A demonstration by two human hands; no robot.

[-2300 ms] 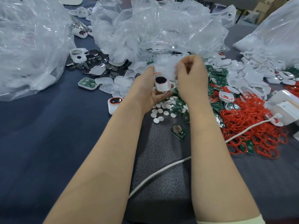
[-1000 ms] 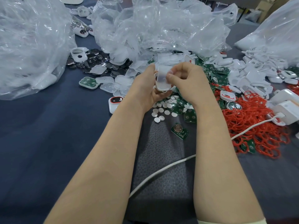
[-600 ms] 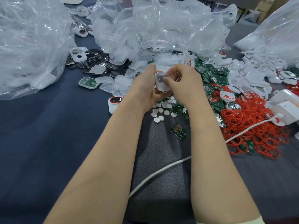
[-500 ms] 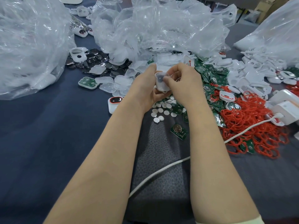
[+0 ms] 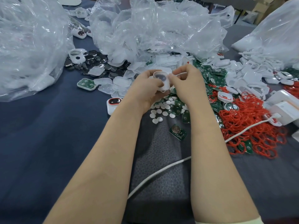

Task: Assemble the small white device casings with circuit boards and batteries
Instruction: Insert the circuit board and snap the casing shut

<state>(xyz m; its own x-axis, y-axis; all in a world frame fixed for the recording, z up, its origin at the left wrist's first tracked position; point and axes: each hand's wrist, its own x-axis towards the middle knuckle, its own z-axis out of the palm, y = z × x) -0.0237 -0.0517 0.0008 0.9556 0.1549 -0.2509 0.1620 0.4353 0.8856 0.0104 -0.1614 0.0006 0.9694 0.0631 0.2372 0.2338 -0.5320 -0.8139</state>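
Observation:
Above the middle of the table, my left hand [image 5: 145, 88] grips a small white casing [image 5: 161, 80] from the left and below. A translucent cover lies on its face, with a dark round part showing through. My right hand [image 5: 187, 81] pinches the casing's right edge with thumb and fingertips. Under the hands lie several white round buttons [image 5: 159, 111] and green circuit boards [image 5: 215, 78]. One green board with a coin battery [image 5: 177, 131] lies alone, nearer to me.
Big clear plastic bags [image 5: 153, 26] fill the back and left [image 5: 29, 46]. Dark round discs [image 5: 93, 59] lie at back left, a closed device [image 5: 113, 104] left of my wrist. Red rings [image 5: 252, 126], white casings [image 5: 252, 73], white boxes [image 5: 284, 109] and a white cable [image 5: 161, 173] sit to the right.
My right hand brought a translucent cover down from above onto the casing in my left hand. Both hands now hold it together, the dark part showing through the cover.

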